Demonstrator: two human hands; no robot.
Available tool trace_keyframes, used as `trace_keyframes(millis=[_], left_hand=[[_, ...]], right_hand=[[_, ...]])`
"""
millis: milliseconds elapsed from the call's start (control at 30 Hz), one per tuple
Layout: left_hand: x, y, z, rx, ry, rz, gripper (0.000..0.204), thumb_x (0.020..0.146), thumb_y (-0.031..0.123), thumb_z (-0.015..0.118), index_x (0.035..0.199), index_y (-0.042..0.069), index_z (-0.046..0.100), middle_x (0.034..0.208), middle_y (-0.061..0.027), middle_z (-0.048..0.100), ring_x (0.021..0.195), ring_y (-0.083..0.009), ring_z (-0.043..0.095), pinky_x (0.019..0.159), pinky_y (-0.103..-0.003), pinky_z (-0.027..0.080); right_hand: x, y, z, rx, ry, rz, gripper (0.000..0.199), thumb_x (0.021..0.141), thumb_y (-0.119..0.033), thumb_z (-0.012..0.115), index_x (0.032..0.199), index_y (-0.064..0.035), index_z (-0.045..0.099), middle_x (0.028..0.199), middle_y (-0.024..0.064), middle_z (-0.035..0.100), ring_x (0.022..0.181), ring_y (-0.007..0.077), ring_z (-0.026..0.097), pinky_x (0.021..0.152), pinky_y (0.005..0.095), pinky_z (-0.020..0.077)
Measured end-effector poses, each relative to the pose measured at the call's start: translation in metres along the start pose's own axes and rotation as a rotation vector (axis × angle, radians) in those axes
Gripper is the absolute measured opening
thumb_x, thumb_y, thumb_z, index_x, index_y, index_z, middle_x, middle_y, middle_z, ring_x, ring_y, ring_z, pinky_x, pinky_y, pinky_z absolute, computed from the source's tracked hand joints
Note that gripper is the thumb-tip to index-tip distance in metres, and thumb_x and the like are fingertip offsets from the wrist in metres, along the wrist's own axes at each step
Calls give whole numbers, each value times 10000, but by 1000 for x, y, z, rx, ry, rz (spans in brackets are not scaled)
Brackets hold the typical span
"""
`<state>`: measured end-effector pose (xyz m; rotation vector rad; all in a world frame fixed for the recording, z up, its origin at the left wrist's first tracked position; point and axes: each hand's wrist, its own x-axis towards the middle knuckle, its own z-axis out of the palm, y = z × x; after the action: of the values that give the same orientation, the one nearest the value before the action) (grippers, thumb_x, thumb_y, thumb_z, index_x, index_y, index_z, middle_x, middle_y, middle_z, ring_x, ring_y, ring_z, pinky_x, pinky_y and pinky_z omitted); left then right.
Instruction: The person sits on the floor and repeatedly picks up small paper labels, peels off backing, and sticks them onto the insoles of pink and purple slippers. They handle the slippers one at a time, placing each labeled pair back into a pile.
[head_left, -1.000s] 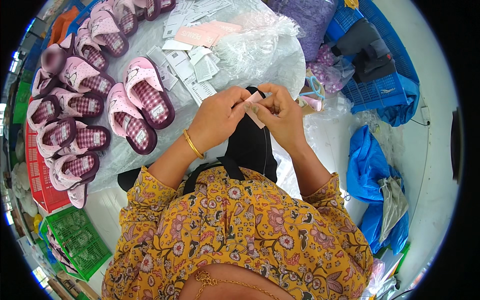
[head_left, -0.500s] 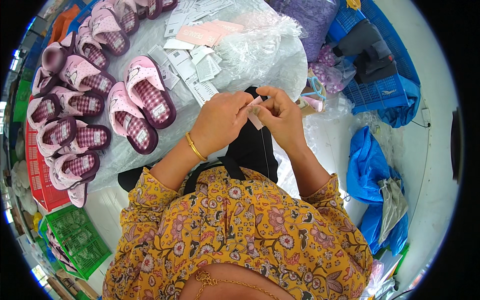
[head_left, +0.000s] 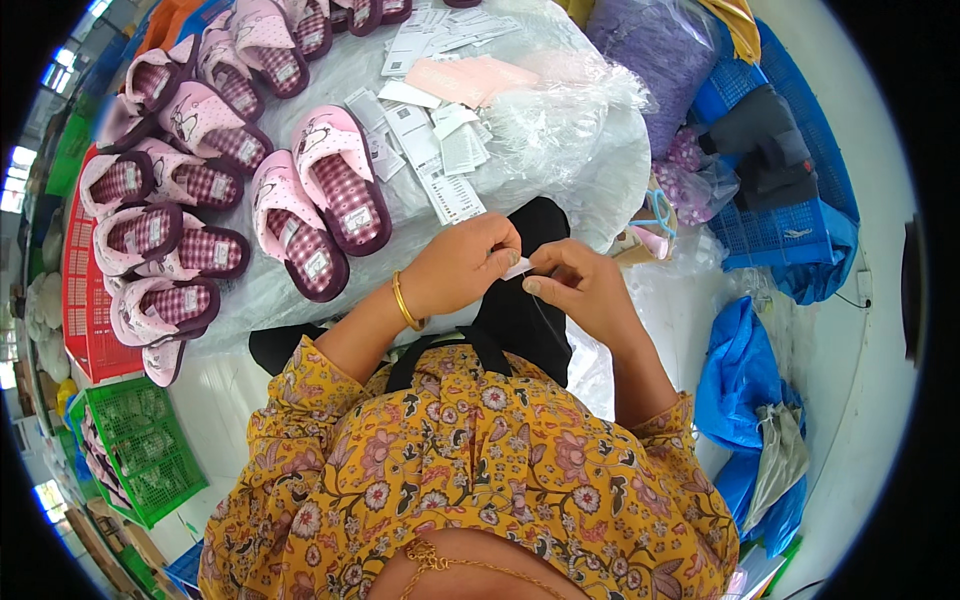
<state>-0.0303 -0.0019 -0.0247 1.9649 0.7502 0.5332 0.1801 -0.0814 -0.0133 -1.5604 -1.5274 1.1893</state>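
Close together above my lap, both hands are at a small pale tag (head_left: 517, 268). The fingers of my left hand (head_left: 458, 266) are closed on it, with the thumb along its edge. My right hand (head_left: 588, 288) pinches at its other end with thumb and forefinger. Much of the tag is hidden by the fingers. Beyond my left hand, a pair of pink slippers (head_left: 334, 178) with plum checked insoles lies on the plastic-covered table (head_left: 400, 260). Printed paper labels (head_left: 447, 190) are scattered just beyond my hands.
More pink slippers (head_left: 205, 180) are heaped at the left, by a red crate (head_left: 90, 330) and a green crate (head_left: 150, 450). Pink cards (head_left: 470, 78) lie among the labels. On the right stand a blue basket (head_left: 765, 235) with dark cloth and a blue bag (head_left: 735, 375).
My hands have come down nearer to my body with the tag, which now shows less between the fingers. The whole view has shifted, so the slippers and table sit farther right.
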Motion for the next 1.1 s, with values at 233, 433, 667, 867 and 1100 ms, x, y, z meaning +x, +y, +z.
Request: trace_keyframes(millis=[233,433,667,867,1100], left_hand=[[-8,8,8,156,163,76,102,926,155,574,947,56,576,877,-119,569,807,-320,585,712,-392,465],[-17,6,8,114,185,26,146,938,165,588,1027,51,604,885,-91,580,794,-272,585,710,-377,465],[-50,116,-58,-492,-235,448,172,914,143,686,1054,57,637,829,-42,582,760,-170,551,654,-295,457],[-35,73,-47,114,345,258,290,750,132,813,726,84,528,961,-95,616,840,-239,598,706,-352,475],[-17,-12,-16,916,395,126,314,746,160,767,1014,58,638,1062,-76,603,1013,-257,549,834,-375,421]], right_hand=[[5,-6,14,100,108,-138,285,803,-112,800,1048,-45,670,932,42,684,750,99,605,687,248,505],[14,-2,23,94,34,-54,227,869,-59,702,1084,-18,645,881,16,673,721,68,581,673,230,493],[13,16,21,138,70,-39,236,883,-49,688,1112,-12,646,841,-5,644,704,42,549,653,203,464],[17,18,27,289,69,-32,206,892,-50,687,1094,-23,655,851,-19,638,713,25,539,653,196,458],[16,22,27,279,47,7,198,895,-43,682,1089,-21,651,861,-24,627,734,24,538,656,193,451]])
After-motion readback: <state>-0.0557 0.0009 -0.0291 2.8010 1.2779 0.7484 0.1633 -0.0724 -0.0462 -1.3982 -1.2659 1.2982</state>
